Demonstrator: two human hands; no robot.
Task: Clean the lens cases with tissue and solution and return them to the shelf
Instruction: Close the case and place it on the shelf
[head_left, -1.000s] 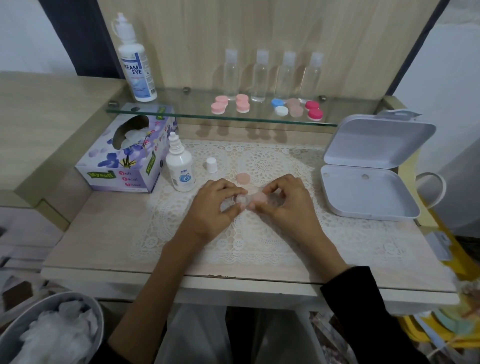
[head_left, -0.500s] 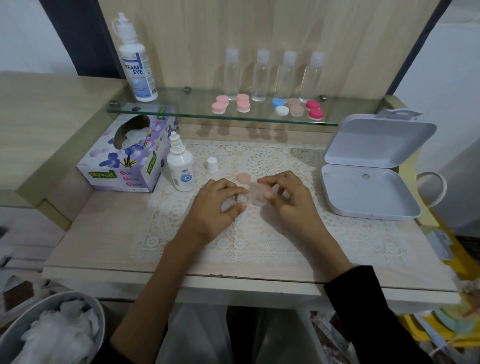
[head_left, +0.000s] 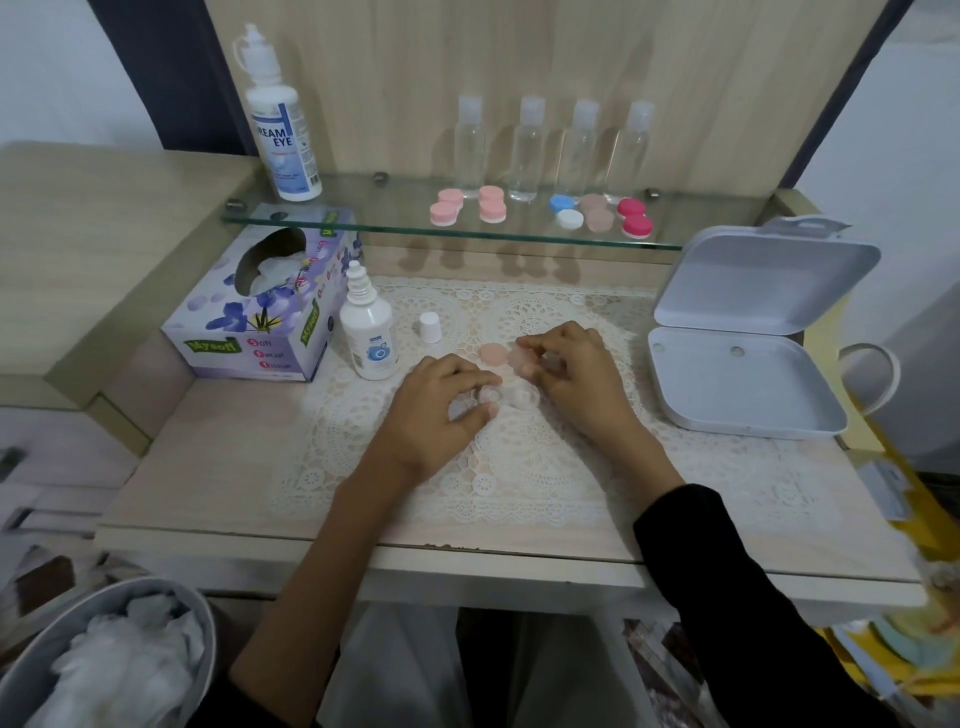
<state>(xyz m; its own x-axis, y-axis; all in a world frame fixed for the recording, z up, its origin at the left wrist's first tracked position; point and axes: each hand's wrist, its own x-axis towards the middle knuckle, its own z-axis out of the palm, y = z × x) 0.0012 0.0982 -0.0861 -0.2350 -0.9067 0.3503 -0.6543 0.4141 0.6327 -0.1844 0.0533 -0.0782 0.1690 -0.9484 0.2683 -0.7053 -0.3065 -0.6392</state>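
Lace mat on pale wooden desk. Near: left hand pinches clear lens case flat on mat. Right hand has lifted off case since a second ago, now setting second peach cap beside first; fingers curled loosely round it. Both wells open: solution bottle likely next. Far: cleaned cases on glass shelf.

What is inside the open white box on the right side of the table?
The open white box looks empty: its bare base shows only two small round marks, and nothing lies in it. The raised lid also holds nothing. No hand reaches into it.
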